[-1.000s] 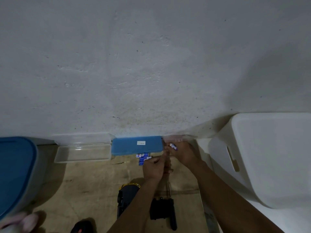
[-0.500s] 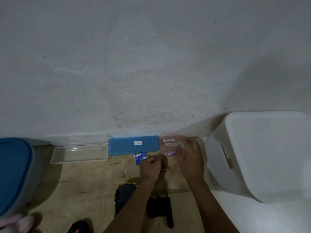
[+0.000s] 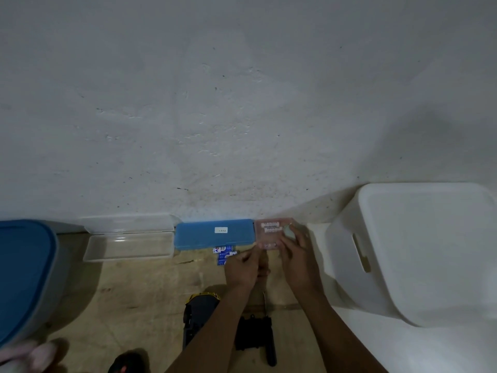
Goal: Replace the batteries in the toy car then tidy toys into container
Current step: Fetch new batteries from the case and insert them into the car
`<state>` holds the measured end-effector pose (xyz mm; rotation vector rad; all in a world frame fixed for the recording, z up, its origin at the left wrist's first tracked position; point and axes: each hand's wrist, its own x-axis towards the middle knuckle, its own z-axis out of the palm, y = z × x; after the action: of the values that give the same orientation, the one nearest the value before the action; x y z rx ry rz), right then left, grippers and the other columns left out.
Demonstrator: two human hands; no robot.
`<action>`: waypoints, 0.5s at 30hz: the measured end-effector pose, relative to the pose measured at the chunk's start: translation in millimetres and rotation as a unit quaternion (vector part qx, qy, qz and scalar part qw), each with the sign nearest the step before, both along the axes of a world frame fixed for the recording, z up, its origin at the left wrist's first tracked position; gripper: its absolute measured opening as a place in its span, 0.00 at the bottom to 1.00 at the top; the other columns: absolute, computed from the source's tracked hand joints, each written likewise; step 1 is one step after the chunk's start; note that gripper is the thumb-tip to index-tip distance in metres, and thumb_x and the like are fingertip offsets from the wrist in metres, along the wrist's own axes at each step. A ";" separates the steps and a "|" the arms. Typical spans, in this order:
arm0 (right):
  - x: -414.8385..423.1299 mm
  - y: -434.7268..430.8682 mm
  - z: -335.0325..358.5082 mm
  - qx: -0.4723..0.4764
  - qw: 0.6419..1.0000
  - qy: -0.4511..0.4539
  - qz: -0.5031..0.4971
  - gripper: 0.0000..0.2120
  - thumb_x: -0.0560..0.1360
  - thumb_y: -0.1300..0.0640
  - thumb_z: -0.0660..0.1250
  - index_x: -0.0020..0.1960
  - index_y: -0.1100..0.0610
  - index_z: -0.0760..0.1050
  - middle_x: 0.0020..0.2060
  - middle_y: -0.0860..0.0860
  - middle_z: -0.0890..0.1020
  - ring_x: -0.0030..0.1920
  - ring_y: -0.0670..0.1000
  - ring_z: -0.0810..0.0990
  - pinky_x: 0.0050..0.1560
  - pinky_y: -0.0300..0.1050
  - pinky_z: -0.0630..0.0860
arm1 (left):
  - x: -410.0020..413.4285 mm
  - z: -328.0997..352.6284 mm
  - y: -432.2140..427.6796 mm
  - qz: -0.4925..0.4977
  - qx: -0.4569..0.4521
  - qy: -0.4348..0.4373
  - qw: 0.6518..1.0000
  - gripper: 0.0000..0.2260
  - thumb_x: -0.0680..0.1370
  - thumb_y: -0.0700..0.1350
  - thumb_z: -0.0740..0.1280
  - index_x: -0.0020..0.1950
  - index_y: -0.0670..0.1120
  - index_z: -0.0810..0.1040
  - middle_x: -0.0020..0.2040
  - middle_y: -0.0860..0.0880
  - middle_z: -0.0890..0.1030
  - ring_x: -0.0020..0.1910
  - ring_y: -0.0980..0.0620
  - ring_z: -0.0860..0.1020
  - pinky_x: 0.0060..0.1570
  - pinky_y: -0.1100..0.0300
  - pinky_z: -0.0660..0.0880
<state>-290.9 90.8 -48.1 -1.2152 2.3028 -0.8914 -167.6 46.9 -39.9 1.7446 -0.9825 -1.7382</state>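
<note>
Battery step: pink case (image 3: 269,230) is pressed by flat fingers (image 3: 290,234) of the right hand (image 3: 298,261); left hand (image 3: 242,268) curled, contents indeterminable. Batteries (image 3: 224,254) at its ten o'clock are probably to be pinched next.

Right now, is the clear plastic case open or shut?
Open: the clear plastic case lies with its lid tilted back against the wall.
</note>
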 end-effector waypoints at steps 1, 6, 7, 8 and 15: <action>-2.8 -1.7 -0.8 0.006 1.000 -0.004 0.006 0.27 0.78 0.41 0.59 0.72 0.53 0.67 0.70 0.51 0.68 0.68 0.46 0.67 0.70 0.41 0.66 | 0.0 2.8 -0.9 -0.004 -0.001 -0.013 1.000 0.11 0.78 0.53 0.70 0.46 0.46 0.84 0.35 0.50 0.86 0.32 0.49 0.85 0.34 0.62 0.81; -3.5 -4.3 17.3 0.019 0.999 0.033 0.038 0.16 0.80 0.58 0.62 0.68 0.58 0.73 0.71 0.54 0.69 0.71 0.53 0.68 0.69 0.34 0.59 | 9.3 19.1 -1.1 -0.072 0.008 -0.028 0.997 0.12 0.79 0.56 0.66 0.46 0.50 0.84 0.44 0.48 0.86 0.43 0.50 0.84 0.49 0.54 0.82; -2.1 -2.4 22.3 -0.008 0.998 0.053 0.023 0.15 0.80 0.58 0.63 0.66 0.59 0.74 0.68 0.54 0.72 0.68 0.53 0.71 0.68 0.35 0.62 | 15.4 24.8 0.0 -0.090 0.001 -0.020 0.996 0.10 0.79 0.55 0.67 0.45 0.52 0.83 0.43 0.49 0.86 0.43 0.49 0.84 0.49 0.51 0.83; 2.7 -1.3 27.9 -0.023 0.999 0.044 0.013 0.14 0.79 0.59 0.64 0.64 0.61 0.75 0.65 0.55 0.75 0.64 0.52 0.73 0.65 0.32 0.64 | 24.1 32.2 1.4 -0.102 -0.021 -0.011 0.995 0.08 0.80 0.53 0.67 0.44 0.53 0.83 0.42 0.50 0.85 0.42 0.49 0.85 0.47 0.51 0.83; 66.1 -0.7 20.3 0.015 0.974 0.129 0.185 0.11 0.80 0.50 0.63 0.59 0.51 0.77 0.57 0.47 0.79 0.56 0.45 0.76 0.59 0.38 0.71 | 119.1 66.3 18.6 -0.034 -0.314 -0.124 0.941 0.06 0.78 0.49 0.71 0.54 0.53 0.82 0.44 0.55 0.83 0.41 0.59 0.80 0.41 0.66 0.78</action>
<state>-224.9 90.1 -27.8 -1.7606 2.1550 -0.5908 -48.5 65.5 26.4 1.5204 -1.5175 -1.0674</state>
